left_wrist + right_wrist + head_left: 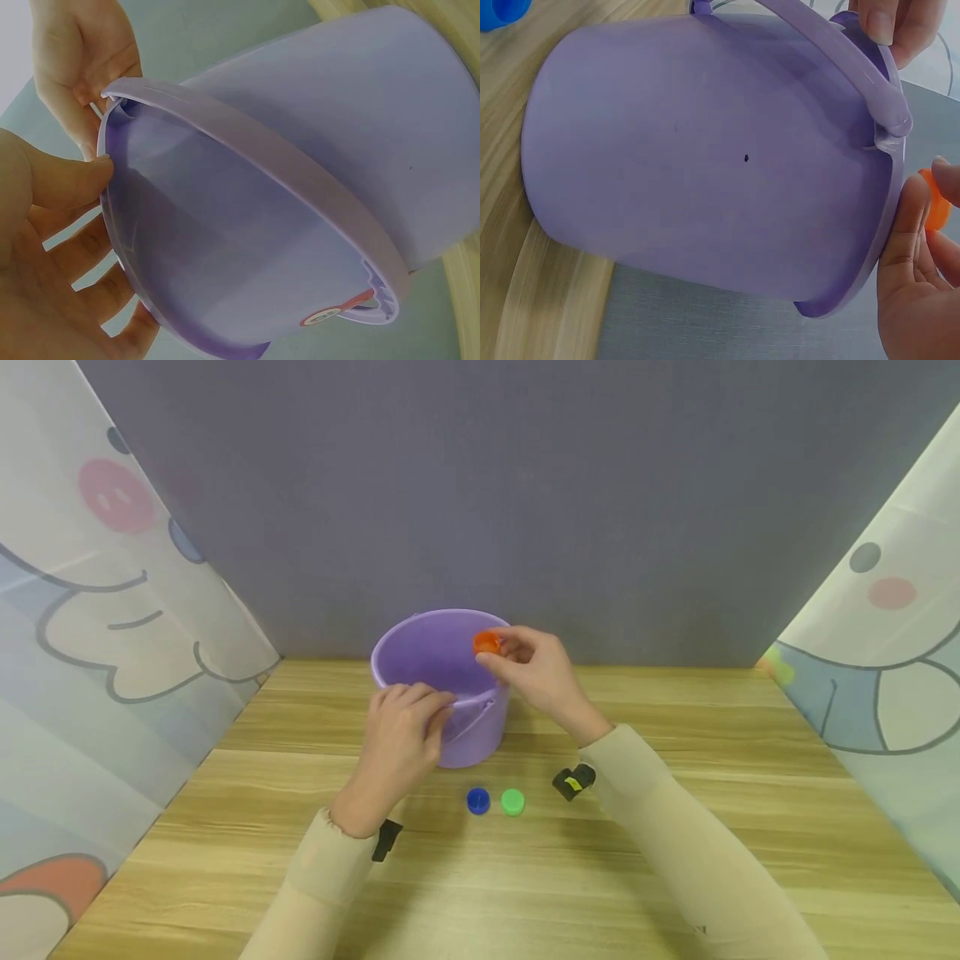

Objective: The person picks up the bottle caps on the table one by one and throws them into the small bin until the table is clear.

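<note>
A purple bucket [477,739] stands upright on the wooden table, its handle hanging down at the near side. My left hand [401,731] holds the near rim, thumb on one side and fingers on the other, as the left wrist view shows. Between thumb and fingers, my right hand [543,672] pinches an orange bottle cap [934,201] over the right part of the bucket's opening. In front of the bucket lie a blue bottle cap [477,801] and a light green bottle cap [513,802], side by side. The bucket's bottom inside is hidden from the head view.
Behind the bucket rises a grey panel [600,510]. Cartoon-printed curtains hang at the left [150,610] and right [885,693] of the wooden table [675,718]. Dark wrist cameras stick out beside both cuffs.
</note>
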### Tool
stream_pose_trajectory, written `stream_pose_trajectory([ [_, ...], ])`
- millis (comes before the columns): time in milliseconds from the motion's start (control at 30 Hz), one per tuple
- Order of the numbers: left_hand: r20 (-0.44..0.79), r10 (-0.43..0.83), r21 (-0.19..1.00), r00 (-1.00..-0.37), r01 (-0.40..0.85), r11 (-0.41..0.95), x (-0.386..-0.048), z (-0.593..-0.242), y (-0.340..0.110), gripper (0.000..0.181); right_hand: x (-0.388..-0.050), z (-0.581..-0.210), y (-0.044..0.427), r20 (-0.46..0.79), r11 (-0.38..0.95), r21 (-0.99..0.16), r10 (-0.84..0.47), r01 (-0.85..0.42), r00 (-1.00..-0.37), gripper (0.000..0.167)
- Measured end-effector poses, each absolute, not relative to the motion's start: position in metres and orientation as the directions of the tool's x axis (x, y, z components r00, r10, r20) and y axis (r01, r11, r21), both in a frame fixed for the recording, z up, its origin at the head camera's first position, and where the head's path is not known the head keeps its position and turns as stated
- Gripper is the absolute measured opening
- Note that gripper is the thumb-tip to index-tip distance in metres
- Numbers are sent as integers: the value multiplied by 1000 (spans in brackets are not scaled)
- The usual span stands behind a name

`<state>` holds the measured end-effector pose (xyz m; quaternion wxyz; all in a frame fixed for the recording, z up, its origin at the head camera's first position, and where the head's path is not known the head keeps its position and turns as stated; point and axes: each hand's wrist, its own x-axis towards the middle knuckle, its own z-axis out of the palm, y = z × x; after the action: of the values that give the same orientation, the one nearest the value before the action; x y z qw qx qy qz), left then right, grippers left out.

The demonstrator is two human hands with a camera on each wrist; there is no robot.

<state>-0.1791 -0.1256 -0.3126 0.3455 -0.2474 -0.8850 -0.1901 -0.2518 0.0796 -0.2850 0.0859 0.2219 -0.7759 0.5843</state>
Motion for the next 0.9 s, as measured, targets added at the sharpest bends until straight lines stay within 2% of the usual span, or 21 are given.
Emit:
stream_pose_trajectory([
  [267, 707, 310, 163, -636, 572, 804, -180, -313, -125, 13, -251, -287, 80, 394, 196, -877, -228, -439, -890, 45],
  [533, 709, 306, 175, -635, 579, 797, -180, -314, -125, 12, -251, -289, 80, 412, 198, -868, -225, -455, -883, 40],
  [900, 722, 304, 168, -622, 583, 795, -181, -314, -127, 12, -235, -285, 91, 385, 238, -849, -333, -471, -861, 47],
])
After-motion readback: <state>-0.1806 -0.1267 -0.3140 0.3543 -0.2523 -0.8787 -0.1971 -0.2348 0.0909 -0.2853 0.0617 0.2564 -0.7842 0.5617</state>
